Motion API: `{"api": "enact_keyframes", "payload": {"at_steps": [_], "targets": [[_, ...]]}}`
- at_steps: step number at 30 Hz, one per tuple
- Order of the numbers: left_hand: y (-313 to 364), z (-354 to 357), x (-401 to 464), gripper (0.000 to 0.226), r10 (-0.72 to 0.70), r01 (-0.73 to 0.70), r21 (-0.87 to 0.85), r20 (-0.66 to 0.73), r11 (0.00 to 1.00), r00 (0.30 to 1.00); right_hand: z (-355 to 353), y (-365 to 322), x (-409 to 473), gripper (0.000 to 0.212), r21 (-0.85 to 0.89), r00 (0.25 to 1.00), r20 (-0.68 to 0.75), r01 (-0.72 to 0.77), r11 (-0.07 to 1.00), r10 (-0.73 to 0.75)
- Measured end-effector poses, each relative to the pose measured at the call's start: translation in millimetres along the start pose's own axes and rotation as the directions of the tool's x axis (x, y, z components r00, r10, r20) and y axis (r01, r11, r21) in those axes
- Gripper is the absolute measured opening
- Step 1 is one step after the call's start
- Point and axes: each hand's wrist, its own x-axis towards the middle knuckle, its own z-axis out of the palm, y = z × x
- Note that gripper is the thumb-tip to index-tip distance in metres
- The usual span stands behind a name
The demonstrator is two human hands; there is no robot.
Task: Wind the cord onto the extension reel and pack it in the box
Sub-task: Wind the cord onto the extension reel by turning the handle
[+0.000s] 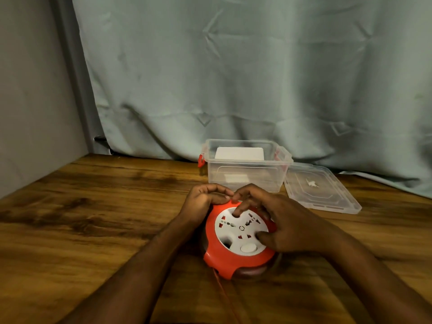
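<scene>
I have the reel (pixel 240 242) flat on the table (pixel 93 218), just in front of the open box (pixel 247 167), whose lid (pixel 320 188) lies off to its right. My left hand (pixel 205 199) is curled against the reel's far-left rim, fingers bent and steadying the red housing. My right hand (pixel 282 225) is spread over the white face, one fingertip pressed into a recess near the top, the thumb down near the lower right edge (a turning grip, as I read it). The cord (pixel 224 293) trails out from the reel's near side and runs off the bottom of the view, so there is winding left to do; how much I cannot tell.

To do this step well, I would keep the left hand firm on the housing so only the white disc turns, and crank in steady turns with the right finger seated deep in its recess. The cord should feed in straight, without kinks, or it may bunch at the slot. I would watch that the plug end does not whip in. The box already holds something white at the back, so the reel should go in front of it.
</scene>
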Motion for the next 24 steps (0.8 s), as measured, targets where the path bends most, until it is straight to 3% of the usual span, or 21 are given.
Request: {"api": "enact_keyframes", "payload": {"at_steps": [6, 10, 14, 20, 24], "targets": [[-1, 1, 1, 0.019, 0.008, -0.009, -0.019, -0.017, 1.000, 1.000, -3, -6, -4, 0.085, -0.004, 1.000, -0.022, -0.022, 1.000, 0.022], [-1, 1, 1, 0.020, 0.008, -0.009, -0.018, -0.036, 1.000, 0.999, -3, -8, -4, 0.068, -0.027, 0.998, -0.045, -0.042, 0.999, 0.041], [-1, 0, 2, 0.020, -0.011, 0.009, -0.042, -0.036, 0.999, 0.999, 6, -10, -1, 0.047, -0.178, 0.994, -0.112, -0.028, 0.984, 0.008], [-2, 0, 3, 0.017, -0.023, 0.022, -0.037, -0.028, 0.999, 0.999, 29, -16, 6, 0.060, -0.302, 0.964, -0.264, -0.045, 0.952, -0.038], [-1, 0, 3, 0.018, -0.027, 0.026, -0.040, -0.030, 0.999, 0.999, 33, -20, 8, 0.056, -0.263, 0.956, -0.287, -0.027, 0.964, -0.052]]}}
